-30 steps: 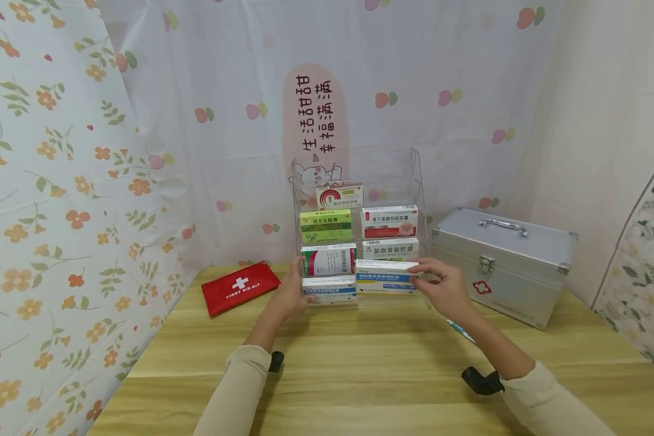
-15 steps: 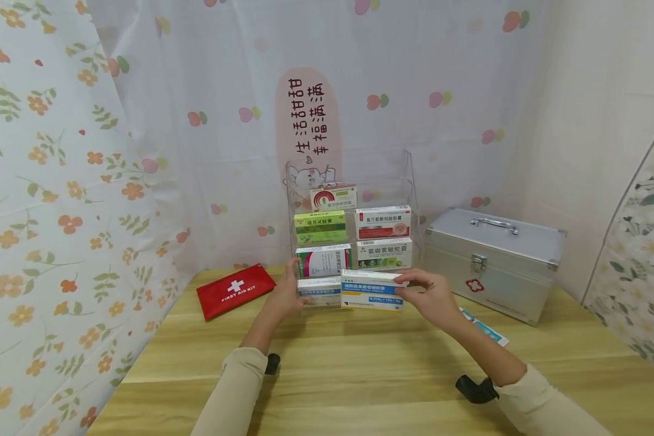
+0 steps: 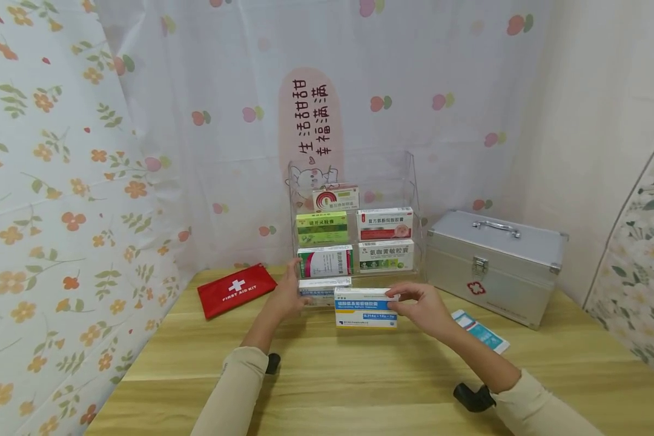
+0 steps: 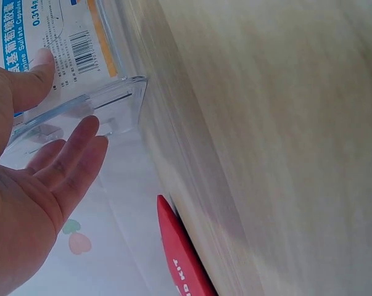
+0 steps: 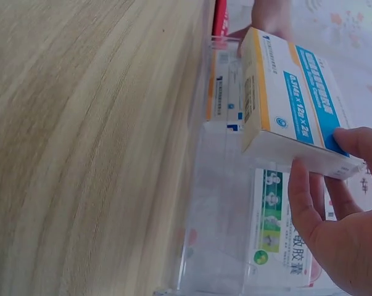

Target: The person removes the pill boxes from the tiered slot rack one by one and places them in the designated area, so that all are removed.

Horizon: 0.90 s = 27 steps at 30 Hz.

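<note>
My right hand [image 3: 422,307] pinches a white, blue and yellow medicine box [image 3: 366,309] by its right end, thumb on the front face. The box is upright in front of the clear acrylic display rack [image 3: 406,181]; in the right wrist view the held box [image 5: 290,92] hides part of the rack. My left hand [image 3: 286,293] holds the rack's lower left corner. In the left wrist view, its thumb [image 4: 34,80] lies over the front of a similar blue and white box [image 4: 56,37] in the bottom tier, and its fingers [image 4: 74,154] lie along the outer side.
Several other medicine boxes, such as a green one [image 3: 322,229] and a red and white one [image 3: 385,224], stand in the upper tiers. A red first aid pouch [image 3: 237,290] lies left. Right are a silver medical case [image 3: 496,266] and a teal and white packet [image 3: 481,331] on the wooden table [image 3: 327,387].
My right hand has drawn the medicine box out of the rack's bottom right place, toward me and a little left and down. My left hand has stayed at the rack's corner.
</note>
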{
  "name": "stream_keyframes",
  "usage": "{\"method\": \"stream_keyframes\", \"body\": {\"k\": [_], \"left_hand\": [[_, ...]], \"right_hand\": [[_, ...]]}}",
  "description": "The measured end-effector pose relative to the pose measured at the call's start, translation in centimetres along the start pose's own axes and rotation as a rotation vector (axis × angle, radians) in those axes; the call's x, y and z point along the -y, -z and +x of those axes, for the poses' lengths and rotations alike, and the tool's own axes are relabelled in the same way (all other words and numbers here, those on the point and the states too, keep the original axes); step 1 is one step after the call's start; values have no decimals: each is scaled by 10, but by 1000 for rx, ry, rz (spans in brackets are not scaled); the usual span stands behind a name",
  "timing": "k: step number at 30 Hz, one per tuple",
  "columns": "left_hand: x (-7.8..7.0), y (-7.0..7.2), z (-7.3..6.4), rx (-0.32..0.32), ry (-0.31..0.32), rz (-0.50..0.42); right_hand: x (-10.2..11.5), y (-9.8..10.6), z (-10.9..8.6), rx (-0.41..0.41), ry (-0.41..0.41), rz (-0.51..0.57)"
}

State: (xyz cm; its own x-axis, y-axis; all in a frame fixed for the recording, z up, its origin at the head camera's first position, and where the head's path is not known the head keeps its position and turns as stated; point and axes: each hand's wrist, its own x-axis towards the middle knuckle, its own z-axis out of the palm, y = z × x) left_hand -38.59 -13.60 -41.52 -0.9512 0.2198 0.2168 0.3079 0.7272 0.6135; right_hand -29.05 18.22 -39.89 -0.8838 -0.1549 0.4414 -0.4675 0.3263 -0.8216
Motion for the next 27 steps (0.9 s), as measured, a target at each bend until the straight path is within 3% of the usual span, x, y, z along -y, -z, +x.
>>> {"method": "stream_keyframes", "body": {"k": [12, 27], "left_hand": [[-4, 1, -3, -6, -4, -1], [-4, 1, -3, -1, -3, 2]], "right_hand": [[0, -4, 5, 43, 7, -19], [-6, -8, 7, 95, -129, 43]]}}
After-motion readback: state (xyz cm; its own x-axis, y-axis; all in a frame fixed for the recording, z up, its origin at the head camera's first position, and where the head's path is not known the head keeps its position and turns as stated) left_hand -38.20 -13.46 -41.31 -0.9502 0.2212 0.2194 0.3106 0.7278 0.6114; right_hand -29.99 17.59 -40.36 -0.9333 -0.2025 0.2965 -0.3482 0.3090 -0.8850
